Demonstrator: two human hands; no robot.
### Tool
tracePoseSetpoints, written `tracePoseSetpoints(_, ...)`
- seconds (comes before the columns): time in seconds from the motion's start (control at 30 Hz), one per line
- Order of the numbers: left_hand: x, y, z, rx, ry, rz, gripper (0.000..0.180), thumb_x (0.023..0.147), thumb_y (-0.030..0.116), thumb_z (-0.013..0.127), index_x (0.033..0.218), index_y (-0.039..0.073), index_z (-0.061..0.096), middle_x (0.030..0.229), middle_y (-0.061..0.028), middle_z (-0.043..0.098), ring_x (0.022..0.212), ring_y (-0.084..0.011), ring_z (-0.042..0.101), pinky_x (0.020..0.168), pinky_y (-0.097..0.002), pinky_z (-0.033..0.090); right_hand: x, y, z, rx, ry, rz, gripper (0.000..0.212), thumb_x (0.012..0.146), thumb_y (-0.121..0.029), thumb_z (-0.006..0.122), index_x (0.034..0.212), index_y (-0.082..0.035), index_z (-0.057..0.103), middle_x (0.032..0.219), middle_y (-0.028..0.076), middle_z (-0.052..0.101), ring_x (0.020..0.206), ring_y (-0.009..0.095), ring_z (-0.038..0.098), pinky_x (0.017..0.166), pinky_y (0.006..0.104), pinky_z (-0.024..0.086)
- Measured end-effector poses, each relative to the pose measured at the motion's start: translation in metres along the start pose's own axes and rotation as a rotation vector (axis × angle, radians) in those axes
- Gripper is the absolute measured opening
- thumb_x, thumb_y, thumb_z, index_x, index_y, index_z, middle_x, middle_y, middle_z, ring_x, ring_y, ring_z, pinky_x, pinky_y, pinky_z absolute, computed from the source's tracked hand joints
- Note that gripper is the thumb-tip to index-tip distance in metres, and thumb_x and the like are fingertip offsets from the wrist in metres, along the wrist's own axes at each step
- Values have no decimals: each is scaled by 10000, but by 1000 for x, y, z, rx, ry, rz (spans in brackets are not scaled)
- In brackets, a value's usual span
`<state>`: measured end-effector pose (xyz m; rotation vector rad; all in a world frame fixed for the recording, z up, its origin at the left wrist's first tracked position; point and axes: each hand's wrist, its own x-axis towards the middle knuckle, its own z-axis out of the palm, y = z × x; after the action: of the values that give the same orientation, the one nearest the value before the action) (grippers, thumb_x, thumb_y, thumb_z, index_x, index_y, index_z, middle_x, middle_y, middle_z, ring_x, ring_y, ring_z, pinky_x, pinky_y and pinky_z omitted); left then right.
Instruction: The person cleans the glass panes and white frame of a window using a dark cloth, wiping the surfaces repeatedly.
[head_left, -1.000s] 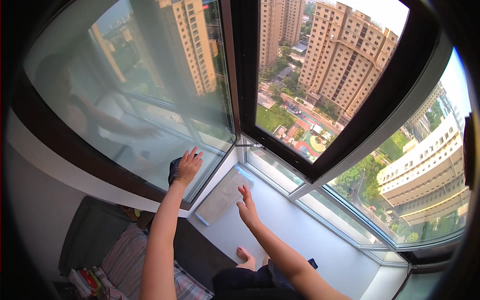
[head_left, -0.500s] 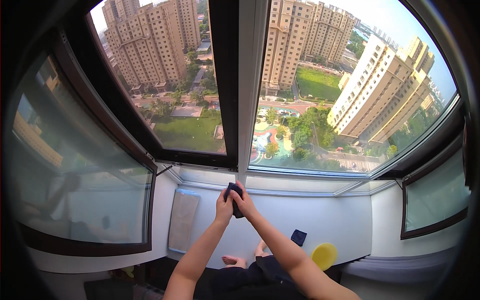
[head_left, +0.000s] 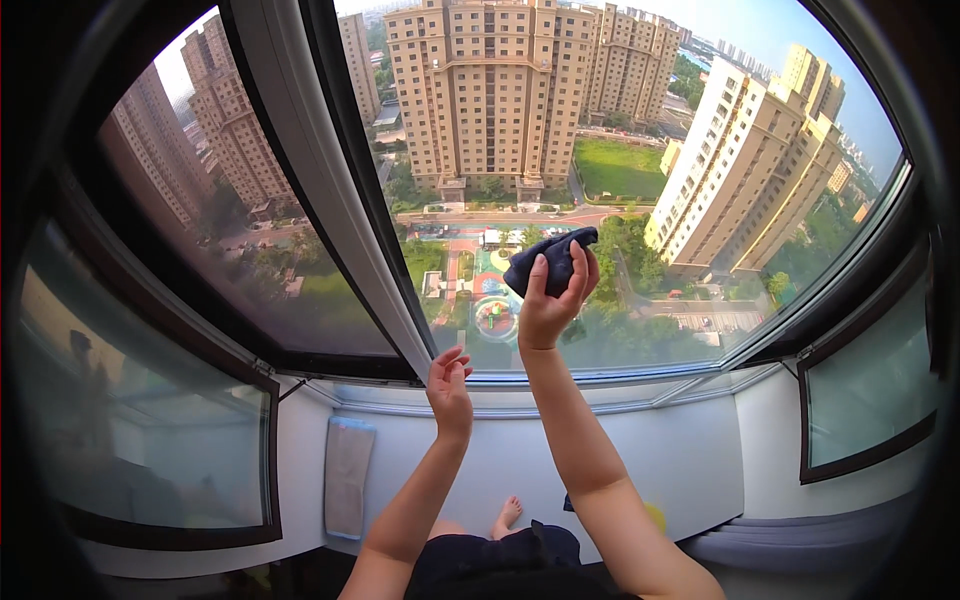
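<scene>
My right hand [head_left: 553, 308] is raised in front of the large window pane [head_left: 640, 352], gripping a bunched dark navy cloth [head_left: 548, 262] between thumb and fingers. Whether the cloth presses on the glass or hangs just short of it, I cannot tell. Lower and to the left, my left hand [head_left: 450, 396] is up near the bottom corner of the pane, beside the pale window post [head_left: 325, 190]. Its fingers are loosely bent and apart, with nothing in them.
A white ledge [head_left: 420, 480] runs below the window, with my bare foot [head_left: 508, 515] on it. At its left end lies a grey pad [head_left: 350, 480]. My right arm partly hides a yellow round object [head_left: 656, 517] and a small dark piece [head_left: 568, 503]. Framed sashes [head_left: 270, 460] stand open at both sides.
Both hands were together around the dark cloth, low over the ledge. Now they are apart: the right has carried the cloth up to the pane, the left has let go. The view has shifted rightward.
</scene>
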<state>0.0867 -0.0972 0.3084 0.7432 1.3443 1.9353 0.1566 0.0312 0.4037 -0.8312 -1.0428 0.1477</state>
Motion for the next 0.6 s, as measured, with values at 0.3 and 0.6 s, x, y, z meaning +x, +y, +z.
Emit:
tracePoseSetpoints(0.3,28,-2,-14,-18,106,-2,172,898,12,422,1001,25,559,977,-59,592,866,-124,566,771,-252,462,-76,49,23,-47,-832,-749,135,657,-94,598,757,-139,678,1036,-73,607,897,145,526,758,298,459)
tracePoseSetpoints(0.6,55,10,-52,-67,52,-3,147,893,14,444,896,39,589,907,-48,606,793,-110,566,728,-228,457,-26,-27,63,-112,-441,-696,175,692,-93,626,843,-150,692,1100,-38,621,918,172,551,776,292,451)
